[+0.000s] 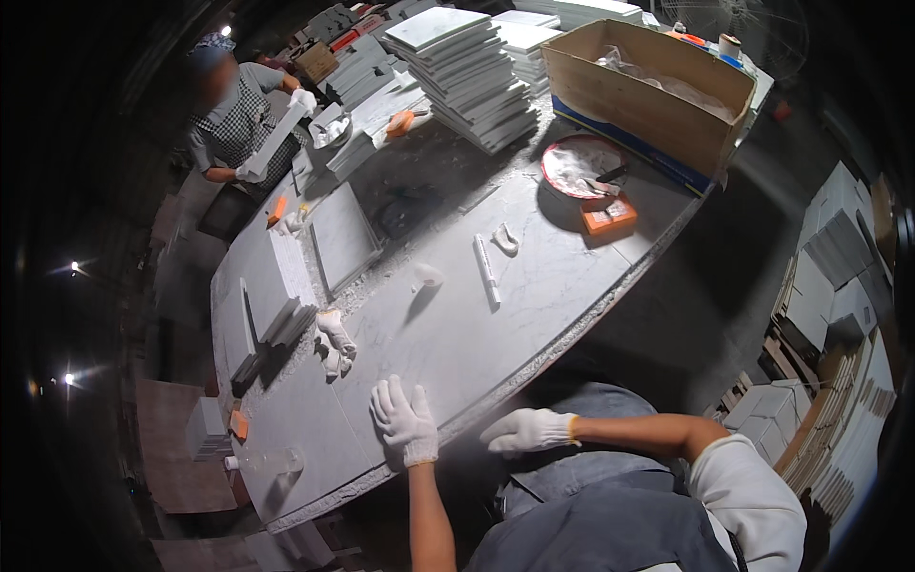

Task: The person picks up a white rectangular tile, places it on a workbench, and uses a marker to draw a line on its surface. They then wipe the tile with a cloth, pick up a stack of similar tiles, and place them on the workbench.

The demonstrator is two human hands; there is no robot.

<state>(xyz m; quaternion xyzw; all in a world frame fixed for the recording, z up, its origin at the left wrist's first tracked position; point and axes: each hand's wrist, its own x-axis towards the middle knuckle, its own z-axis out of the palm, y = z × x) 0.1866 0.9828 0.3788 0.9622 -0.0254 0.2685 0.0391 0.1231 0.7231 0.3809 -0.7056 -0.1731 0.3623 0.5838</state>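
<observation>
Standing at ten o'clock on the view's clock face, a co-worker (233,119) holds a pale strip (274,145) near both ends, presumably to keep it balanced. At half past seven is a clear bottle (272,462). At nine, pale slabs (279,291) sit close together, likely to save space. Crumpled white gloves (335,341) lie at eight, probably spare, since both hands wear gloves. At half past six, the left hand (407,420) is palm-down at the edge of the table (548,272), its fingers spread and released, seemingly for support. At twelve, a tall slab stack (467,81) leans slightly. A white pen (487,270) lies near the centre, perhaps for easy reach. At five, the right hand (529,431) hangs beyond the edge, fingers loosely extended, nothing visible in them. At half past one, a red-rimmed bowl (572,172) carries white material, with an orange block (608,215) just beside it.

The table, sweeping from seven to one o'clock, looks pale grey, faintly veined and seamed, with a rough, crumbly rim.
</observation>
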